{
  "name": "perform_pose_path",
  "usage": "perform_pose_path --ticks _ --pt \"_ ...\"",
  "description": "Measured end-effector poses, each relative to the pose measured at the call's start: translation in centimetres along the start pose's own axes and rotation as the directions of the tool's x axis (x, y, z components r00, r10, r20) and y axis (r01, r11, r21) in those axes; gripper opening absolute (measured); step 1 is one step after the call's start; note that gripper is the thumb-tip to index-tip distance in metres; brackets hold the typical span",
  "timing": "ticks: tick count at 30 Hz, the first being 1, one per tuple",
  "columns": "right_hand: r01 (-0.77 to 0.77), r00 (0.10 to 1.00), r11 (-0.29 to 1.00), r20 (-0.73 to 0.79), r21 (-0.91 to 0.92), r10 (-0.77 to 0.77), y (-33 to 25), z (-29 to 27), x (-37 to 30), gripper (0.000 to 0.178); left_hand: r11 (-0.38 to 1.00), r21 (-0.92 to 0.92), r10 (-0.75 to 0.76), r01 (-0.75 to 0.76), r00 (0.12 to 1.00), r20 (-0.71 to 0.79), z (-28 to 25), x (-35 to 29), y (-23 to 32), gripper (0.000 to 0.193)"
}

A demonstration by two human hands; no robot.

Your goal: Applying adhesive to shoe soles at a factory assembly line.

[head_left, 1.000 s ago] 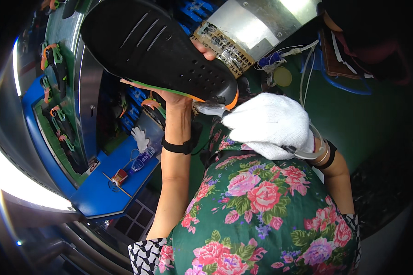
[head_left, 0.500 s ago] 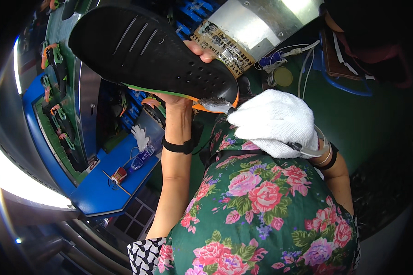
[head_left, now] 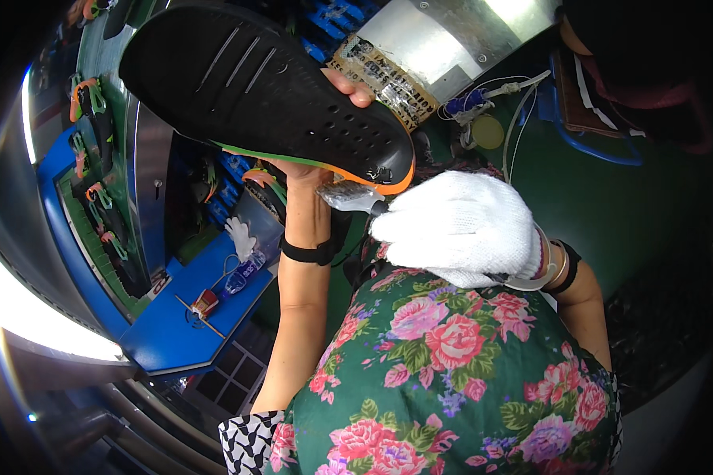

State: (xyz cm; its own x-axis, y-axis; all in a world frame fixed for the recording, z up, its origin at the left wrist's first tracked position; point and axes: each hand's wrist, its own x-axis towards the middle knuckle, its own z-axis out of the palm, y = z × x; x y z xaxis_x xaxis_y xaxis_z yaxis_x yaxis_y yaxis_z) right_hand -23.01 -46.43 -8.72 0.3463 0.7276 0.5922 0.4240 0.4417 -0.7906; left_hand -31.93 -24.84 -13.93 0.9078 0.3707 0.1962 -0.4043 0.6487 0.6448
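A large black shoe sole (head_left: 253, 95) with a green and orange edge is held up, tilted, in front of me. My left hand (head_left: 301, 172) grips it from beneath, fingertips curling over its far edge. Slots and rows of small holes mark the sole's upper face. My right hand (head_left: 455, 228), in a white knit glove, is closed round the dark end of a brush (head_left: 348, 196). The brush's translucent, dark-streaked head lies just below the orange edge, near my left wrist; whether it touches the sole I cannot tell.
Left, a conveyor (head_left: 107, 158) carries several soles with orange and green parts. A blue shelf (head_left: 166, 332) holds a plastic bottle (head_left: 242, 275), a white glove (head_left: 240, 233) and a small red item (head_left: 205, 302). Ahead stands a metal panel (head_left: 444, 43); a round yellowish lid (head_left: 487, 132) is at right.
My right hand and the brush have moved left and slightly down, from over the orange edge to below it. The sole and my left hand have hardly moved.
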Motion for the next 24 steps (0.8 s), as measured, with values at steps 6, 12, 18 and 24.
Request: perform_pose_path --ticks 6,12,18,24 --pt "-0.089 0.995 0.995 0.036 -0.040 0.091 0.4 -1.6 -0.1 0.029 0.998 0.041 -0.038 0.039 0.999 -0.027 0.8 0.3 0.6 0.086" --pt "-0.080 0.997 0.993 -0.012 -0.086 0.079 0.6 -0.9 -0.5 0.025 0.998 0.060 -0.032 0.033 0.999 -0.009 0.6 0.4 0.8 0.079" --pt "-0.113 0.994 0.993 0.012 0.016 0.113 0.4 -1.1 -0.3 0.022 0.999 0.016 0.032 -0.033 0.998 0.062 -0.4 0.7 0.1 0.092" --pt "-0.266 0.963 0.935 0.027 0.236 0.267 0.7 -2.9 0.6 0.019 0.996 -0.082 0.026 -0.026 1.000 -0.002 0.2 0.8 0.2 0.078"
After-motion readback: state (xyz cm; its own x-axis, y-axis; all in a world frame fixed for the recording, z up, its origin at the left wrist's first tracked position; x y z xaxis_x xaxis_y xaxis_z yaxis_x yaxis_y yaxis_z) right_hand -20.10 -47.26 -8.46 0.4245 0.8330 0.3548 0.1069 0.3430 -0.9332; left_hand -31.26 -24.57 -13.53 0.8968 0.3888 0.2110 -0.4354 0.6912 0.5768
